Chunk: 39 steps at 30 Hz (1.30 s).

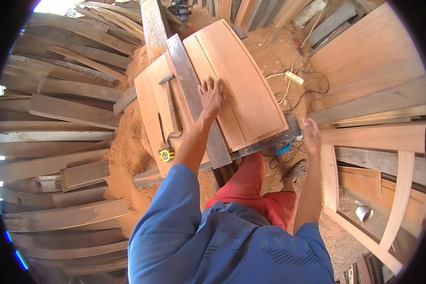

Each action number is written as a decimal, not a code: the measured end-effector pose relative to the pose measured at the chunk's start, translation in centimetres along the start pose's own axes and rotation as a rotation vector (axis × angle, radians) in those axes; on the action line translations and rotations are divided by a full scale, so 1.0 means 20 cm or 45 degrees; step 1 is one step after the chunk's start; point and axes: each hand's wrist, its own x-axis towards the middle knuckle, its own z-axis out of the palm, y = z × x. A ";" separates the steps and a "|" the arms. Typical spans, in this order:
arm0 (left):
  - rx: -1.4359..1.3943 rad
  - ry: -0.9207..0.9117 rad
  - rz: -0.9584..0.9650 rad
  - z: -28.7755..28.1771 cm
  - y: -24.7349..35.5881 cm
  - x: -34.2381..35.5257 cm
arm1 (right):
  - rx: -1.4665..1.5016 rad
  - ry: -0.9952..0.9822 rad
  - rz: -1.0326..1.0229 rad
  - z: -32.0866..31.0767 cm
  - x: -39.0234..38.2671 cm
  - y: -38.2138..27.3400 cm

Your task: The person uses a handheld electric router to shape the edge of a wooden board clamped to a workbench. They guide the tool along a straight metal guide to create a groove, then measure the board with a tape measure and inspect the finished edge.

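My left hand lies with fingers spread on a reddish-brown wooden panel, next to a long dark wooden strip that crosses the work. To its left, on a second light board, rest a hammer with a wooden handle, a thin dark pointed tool and a yellow-and-black tape measure. Off the panel's right corner, my right hand hovers near a wooden frame. Its fingers are loosely bent and apart, with nothing visible in them.
Stacked planks line the left side, beside heaped sawdust. A white power strip and loose cords lie on the right. Below the panel's corner is a blue-handled object. A large board leans at the upper right; a metal cup-shaped item lies lower right.
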 end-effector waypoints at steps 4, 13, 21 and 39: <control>-0.327 0.101 0.103 -0.17 0.19 -0.46 | -0.415 0.116 -0.118 0.09 -0.07 -0.35; 0.055 0.155 -0.927 -0.46 -0.68 -1.70 | -0.929 -0.156 -0.049 0.43 -0.21 -0.78; -0.293 -0.037 -0.970 -0.38 -1.40 -1.71 | -0.893 -0.117 -0.057 0.56 -0.27 -0.71; 0.079 -0.183 -0.962 -0.46 -1.59 -1.55 | -0.892 -0.170 0.144 0.49 -0.86 -0.68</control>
